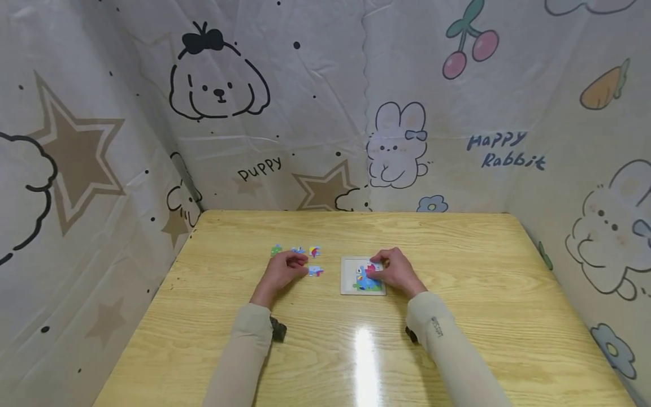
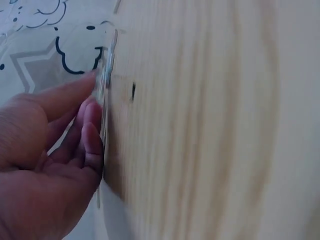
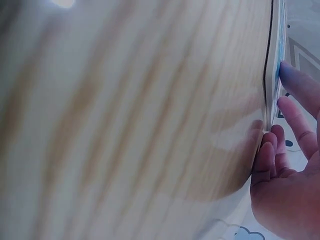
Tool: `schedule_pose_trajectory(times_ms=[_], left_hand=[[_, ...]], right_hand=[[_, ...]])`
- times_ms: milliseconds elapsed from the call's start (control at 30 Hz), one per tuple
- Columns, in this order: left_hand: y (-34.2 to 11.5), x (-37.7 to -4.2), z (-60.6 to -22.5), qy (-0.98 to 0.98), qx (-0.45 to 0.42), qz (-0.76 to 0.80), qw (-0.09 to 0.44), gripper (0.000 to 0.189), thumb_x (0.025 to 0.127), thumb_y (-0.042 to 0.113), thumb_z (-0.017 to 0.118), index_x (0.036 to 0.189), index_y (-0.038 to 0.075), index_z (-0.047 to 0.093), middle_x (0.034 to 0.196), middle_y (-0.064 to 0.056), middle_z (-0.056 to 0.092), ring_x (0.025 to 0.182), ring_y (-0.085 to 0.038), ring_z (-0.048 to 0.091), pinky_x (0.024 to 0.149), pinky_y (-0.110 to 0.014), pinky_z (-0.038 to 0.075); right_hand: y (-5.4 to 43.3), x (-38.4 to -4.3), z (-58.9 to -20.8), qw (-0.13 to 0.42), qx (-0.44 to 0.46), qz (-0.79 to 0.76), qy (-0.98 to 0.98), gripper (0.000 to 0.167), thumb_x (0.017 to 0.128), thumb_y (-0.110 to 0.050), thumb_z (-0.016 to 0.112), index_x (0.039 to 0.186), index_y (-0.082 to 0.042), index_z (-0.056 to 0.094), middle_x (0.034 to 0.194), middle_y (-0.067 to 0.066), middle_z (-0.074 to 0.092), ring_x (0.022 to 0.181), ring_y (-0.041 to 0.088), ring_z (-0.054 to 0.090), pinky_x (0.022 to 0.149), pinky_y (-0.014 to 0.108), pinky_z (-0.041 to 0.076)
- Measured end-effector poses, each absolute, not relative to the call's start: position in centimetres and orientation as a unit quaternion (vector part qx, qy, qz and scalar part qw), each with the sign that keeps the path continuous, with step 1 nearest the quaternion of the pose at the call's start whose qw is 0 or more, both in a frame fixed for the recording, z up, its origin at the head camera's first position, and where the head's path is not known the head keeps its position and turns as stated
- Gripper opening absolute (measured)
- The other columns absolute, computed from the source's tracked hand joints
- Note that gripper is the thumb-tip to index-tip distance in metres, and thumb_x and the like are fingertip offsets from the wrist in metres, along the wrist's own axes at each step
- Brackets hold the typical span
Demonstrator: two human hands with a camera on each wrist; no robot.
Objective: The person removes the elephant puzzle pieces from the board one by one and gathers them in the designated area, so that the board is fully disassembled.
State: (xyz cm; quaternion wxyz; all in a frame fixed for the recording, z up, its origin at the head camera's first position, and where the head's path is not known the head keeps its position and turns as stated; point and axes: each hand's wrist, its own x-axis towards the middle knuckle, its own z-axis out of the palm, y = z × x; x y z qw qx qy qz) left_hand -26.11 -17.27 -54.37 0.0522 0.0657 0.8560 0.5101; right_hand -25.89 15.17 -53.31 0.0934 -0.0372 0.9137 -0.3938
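My left hand (image 1: 286, 270) rests low over the table among loose jigsaw pieces. Its fingertips come right to the edge of a blue and pink jigsaw piece (image 1: 315, 271). In the left wrist view the fingers (image 2: 92, 142) bend loosely by the tabletop, with no piece showing in their grasp. To the right, my right hand (image 1: 399, 272) reaches over a white puzzle tray (image 1: 348, 291). Thumb and fingertips touch the partly assembled blue, pink and green puzzle (image 1: 362, 278) inside it. The right wrist view shows two fairly straight fingers (image 3: 299, 85) against the puzzle's surface, the others curled beside the tray's edge.
Beyond the left hand lie a green jigsaw piece (image 1: 276, 249), a blue one (image 1: 298, 250) and a yellow and red one (image 1: 314, 251). The wooden table (image 1: 458, 249) meets a printed curtain (image 1: 315, 113) at its back and sides.
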Motion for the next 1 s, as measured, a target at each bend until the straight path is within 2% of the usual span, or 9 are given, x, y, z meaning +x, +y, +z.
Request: schedule_pose_trajectory(times_ms=[100, 300, 467, 633, 867, 1000], left_hand=[[-16.1, -26.1, -54.1, 0.854, 0.060, 0.516, 0.030, 0.027, 0.089, -0.001, 0.078, 0.115, -0.004, 0.073, 0.108, -0.019, 0.073, 0.092, -0.022, 0.068, 0.084, -0.029, 0.055], [-12.3, -25.7, -52.9, 0.847, 0.120, 0.515, 0.057, 0.029, 0.091, 0.001, 0.077, 0.119, -0.004, 0.072, 0.118, -0.021, 0.072, 0.101, -0.031, 0.071, 0.090, -0.038, 0.059], [-9.0, -25.3, -53.2, 0.847, 0.160, 0.499, 0.091, 0.029, 0.091, 0.004, 0.078, 0.119, -0.001, 0.072, 0.115, -0.017, 0.072, 0.098, -0.025, 0.068, 0.090, -0.035, 0.057], [-6.7, -25.0, -53.8, 0.859, 0.151, 0.477, 0.107, 0.031, 0.090, 0.007, 0.080, 0.120, 0.004, 0.073, 0.114, -0.009, 0.071, 0.096, -0.017, 0.062, 0.090, -0.033, 0.054], [-5.7, -25.1, -54.2, 0.875, 0.121, 0.458, 0.100, 0.037, 0.088, 0.007, 0.082, 0.123, 0.007, 0.071, 0.114, -0.006, 0.070, 0.095, -0.017, 0.059, 0.089, -0.036, 0.053], [-5.6, -25.2, -54.2, 0.874, 0.125, 0.458, 0.104, 0.036, 0.087, 0.006, 0.083, 0.121, 0.006, 0.072, 0.111, -0.006, 0.070, 0.095, -0.017, 0.060, 0.087, -0.032, 0.052]], right_hand=[[15.6, -25.9, -53.3, 0.098, -0.051, -0.397, 0.911, 0.032, 0.088, -0.018, 0.084, 0.118, -0.008, 0.075, 0.114, 0.012, 0.059, 0.106, 0.029, 0.048, 0.091, 0.041, 0.043], [17.2, -25.9, -53.3, 0.118, -0.087, -0.403, 0.903, 0.038, 0.089, -0.013, 0.082, 0.125, -0.007, 0.073, 0.120, 0.013, 0.061, 0.108, 0.028, 0.052, 0.097, 0.046, 0.045], [18.0, -26.1, -53.3, 0.137, -0.103, -0.409, 0.896, 0.042, 0.089, -0.011, 0.081, 0.130, -0.007, 0.070, 0.121, 0.013, 0.062, 0.109, 0.027, 0.054, 0.099, 0.046, 0.046], [18.0, -26.3, -53.6, 0.139, -0.103, -0.403, 0.899, 0.042, 0.090, -0.015, 0.081, 0.131, -0.010, 0.071, 0.122, 0.012, 0.062, 0.110, 0.027, 0.054, 0.099, 0.045, 0.046], [17.7, -26.3, -53.8, 0.136, -0.088, -0.400, 0.902, 0.042, 0.089, -0.016, 0.082, 0.129, -0.011, 0.071, 0.121, 0.011, 0.063, 0.110, 0.027, 0.055, 0.101, 0.047, 0.046], [17.6, -26.2, -53.6, 0.132, -0.086, -0.399, 0.903, 0.042, 0.088, -0.015, 0.083, 0.129, -0.010, 0.072, 0.120, 0.013, 0.063, 0.110, 0.028, 0.055, 0.101, 0.048, 0.046]])
